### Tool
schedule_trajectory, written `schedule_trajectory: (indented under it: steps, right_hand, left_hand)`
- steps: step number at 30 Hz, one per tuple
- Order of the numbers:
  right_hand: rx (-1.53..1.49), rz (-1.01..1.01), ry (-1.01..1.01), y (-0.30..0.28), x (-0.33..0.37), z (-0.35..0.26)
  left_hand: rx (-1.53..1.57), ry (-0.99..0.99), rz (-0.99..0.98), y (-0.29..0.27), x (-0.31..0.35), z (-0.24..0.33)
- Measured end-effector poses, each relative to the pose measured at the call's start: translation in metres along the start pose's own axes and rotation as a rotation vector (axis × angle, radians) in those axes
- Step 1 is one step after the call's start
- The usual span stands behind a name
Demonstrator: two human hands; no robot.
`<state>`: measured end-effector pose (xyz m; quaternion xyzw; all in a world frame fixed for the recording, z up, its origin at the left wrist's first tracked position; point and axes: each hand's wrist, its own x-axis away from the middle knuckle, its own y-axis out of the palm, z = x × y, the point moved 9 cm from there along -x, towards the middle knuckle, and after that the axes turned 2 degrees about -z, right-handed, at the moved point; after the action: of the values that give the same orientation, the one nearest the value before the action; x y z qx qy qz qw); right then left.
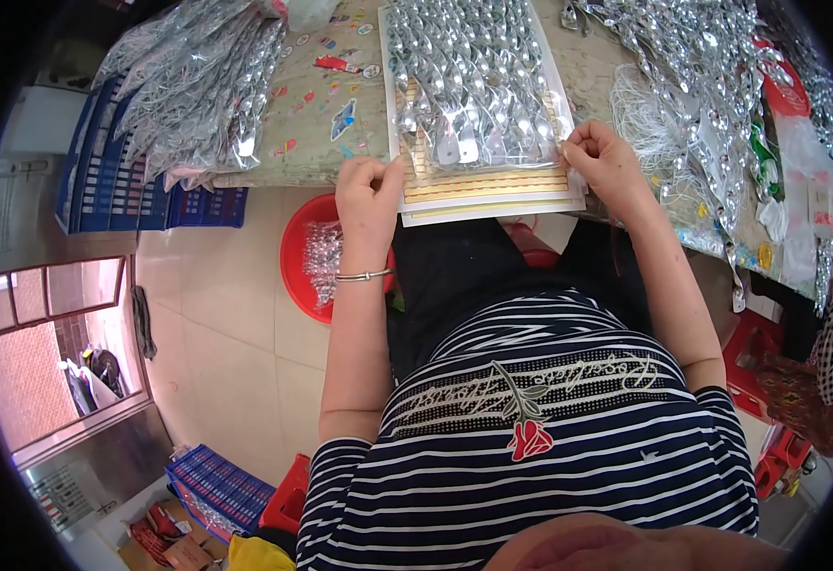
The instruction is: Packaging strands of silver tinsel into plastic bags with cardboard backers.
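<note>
Rows of shiny silver twisted strips lie side by side under clear plastic, which looks like a bag. Beneath them is a flat white-edged board with a yellow patterned face, its near end sticking out past the table edge above my lap. My left hand is closed at the left edge, thumb and fingers pinched by the plastic's near corner. Opposite it, my right hand pinches the plastic at the right edge. The exact grip of the left fingertips is partly hidden.
Bagged silver strips are heaped at the left over a blue crate. More loose strips and white strings cover the table's right. A red basin stands on the floor by my left arm. Another person sits at the far right.
</note>
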<state>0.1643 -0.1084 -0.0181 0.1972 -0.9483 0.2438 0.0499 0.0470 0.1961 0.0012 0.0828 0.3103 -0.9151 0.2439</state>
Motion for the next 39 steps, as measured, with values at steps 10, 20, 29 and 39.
schedule_trajectory:
  steps: [10,20,29,39]
  right_hand:
    - [0.261,0.11,-0.189,0.001,-0.01,-0.002]
    - [0.305,0.13,-0.224,-0.003,-0.017,-0.008]
    - [-0.129,-0.013,0.013,0.004,-0.024,-0.023]
    - [-0.394,-0.067,0.232,0.011,-0.047,0.02]
  left_hand:
    - [0.166,-0.222,-0.018,0.012,0.004,-0.009]
    - [0.07,-0.301,-0.059,0.01,0.008,-0.013]
    - [0.224,-0.345,0.017,0.009,0.012,-0.018]
    - [0.987,-0.611,-0.112,0.034,0.026,-0.019]
